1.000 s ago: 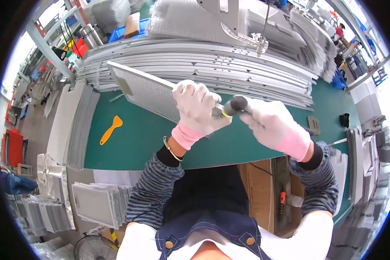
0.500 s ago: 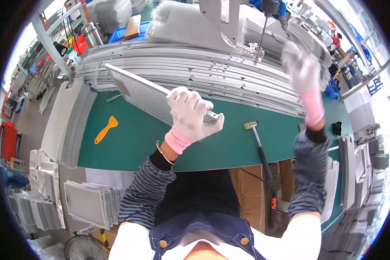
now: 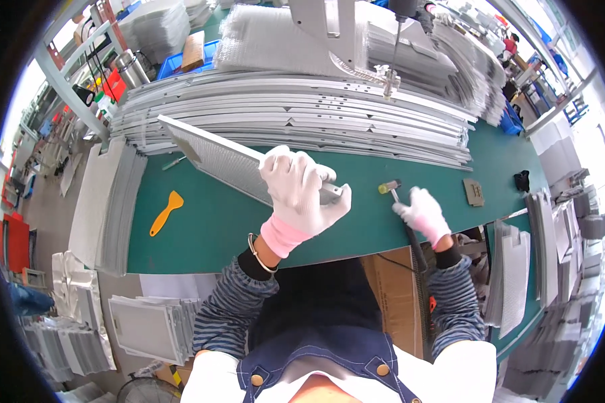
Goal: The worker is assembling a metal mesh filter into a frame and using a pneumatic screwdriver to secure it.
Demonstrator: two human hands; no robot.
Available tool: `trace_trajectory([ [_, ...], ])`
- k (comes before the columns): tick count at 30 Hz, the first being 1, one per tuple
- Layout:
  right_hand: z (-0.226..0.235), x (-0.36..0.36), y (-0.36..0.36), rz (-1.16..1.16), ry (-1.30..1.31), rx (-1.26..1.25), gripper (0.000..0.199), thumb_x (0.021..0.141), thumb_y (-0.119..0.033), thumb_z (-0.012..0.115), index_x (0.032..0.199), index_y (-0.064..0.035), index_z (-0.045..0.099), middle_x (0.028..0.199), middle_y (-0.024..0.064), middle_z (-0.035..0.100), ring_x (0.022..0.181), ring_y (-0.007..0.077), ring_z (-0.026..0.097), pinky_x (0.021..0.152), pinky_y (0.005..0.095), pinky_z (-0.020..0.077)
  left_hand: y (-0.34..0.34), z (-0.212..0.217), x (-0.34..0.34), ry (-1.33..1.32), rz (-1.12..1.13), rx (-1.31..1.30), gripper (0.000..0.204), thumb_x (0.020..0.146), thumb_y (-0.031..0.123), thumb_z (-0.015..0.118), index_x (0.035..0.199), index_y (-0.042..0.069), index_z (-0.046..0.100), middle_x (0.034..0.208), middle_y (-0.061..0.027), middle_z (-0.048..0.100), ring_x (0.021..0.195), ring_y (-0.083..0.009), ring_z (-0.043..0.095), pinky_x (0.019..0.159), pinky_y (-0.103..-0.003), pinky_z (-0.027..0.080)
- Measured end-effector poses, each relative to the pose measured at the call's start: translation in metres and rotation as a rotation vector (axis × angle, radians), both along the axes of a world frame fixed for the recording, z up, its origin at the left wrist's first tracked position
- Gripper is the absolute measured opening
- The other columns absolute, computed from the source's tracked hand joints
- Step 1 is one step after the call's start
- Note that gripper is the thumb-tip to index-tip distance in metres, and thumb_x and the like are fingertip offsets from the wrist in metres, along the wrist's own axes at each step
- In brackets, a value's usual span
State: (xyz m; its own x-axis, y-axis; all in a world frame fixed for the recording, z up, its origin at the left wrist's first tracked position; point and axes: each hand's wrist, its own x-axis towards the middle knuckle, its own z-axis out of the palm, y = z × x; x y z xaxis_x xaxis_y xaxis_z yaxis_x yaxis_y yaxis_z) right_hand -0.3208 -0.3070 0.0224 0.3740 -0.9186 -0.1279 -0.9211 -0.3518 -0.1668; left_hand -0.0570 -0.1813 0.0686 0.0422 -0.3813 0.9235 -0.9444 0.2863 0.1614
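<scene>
My left hand [image 3: 301, 190], in a white glove with a pink cuff, grips the near end of a long metal mesh filter panel [image 3: 215, 156]. The panel is tilted up on its edge over the green bench top [image 3: 202, 232] and runs away to the upper left. My gloved right hand [image 3: 423, 212] is down at the bench's front edge, closed over the handle of a small mallet [image 3: 388, 187]. The mallet's yellow and black head lies on the bench just right of the panel's end.
A yellow scraper [image 3: 167, 212] lies on the bench at left. Long metal frames [image 3: 296, 114] are stacked along the back. A powered screwdriver [image 3: 394, 47] hangs above them. A small brown plate [image 3: 475, 193] and a black object [image 3: 521, 181] sit at right. Mesh panel stacks [image 3: 107, 201] flank the bench.
A second ago my right hand held the mallet beside the left. It then left the mallet on the bench and rose toward the hanging screwdriver. It has now come back down onto the mallet's handle.
</scene>
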Motion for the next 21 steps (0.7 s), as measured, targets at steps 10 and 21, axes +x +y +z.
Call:
trace_trajectory([
  [10, 0.278, 0.154, -0.038, 0.659, -0.939, -0.608, 0.011, 0.086, -0.008, 0.06, 0.094, -0.0017, 0.058, 0.078, 0.0111, 0.06, 0.064, 0.0233, 0.058, 0.057, 0.0331, 0.05, 0.013, -0.006, -0.003, -0.045, 0.056, 0.047, 0.028, 0.061, 0.027, 0.075, 0.082, 0.016, 0.058, 0.076, -0.0029, 0.046, 0.079, -0.0248, 0.046, 0.08, -0.043, 0.033],
  [21, 0.302, 0.176, 0.043, 0.396, -1.129, -0.222, 0.018, 0.085, -0.021, 0.064, 0.084, -0.0025, 0.062, 0.065, 0.0024, 0.058, 0.052, 0.0118, 0.055, 0.048, 0.0226, 0.0436, 0.004, -0.005, 0.004, 0.03, -0.003, -0.033, 0.031, 0.058, 0.03, 0.078, 0.072, 0.015, 0.054, 0.07, -0.0019, 0.044, 0.076, -0.0246, 0.046, 0.076, -0.043, 0.038],
])
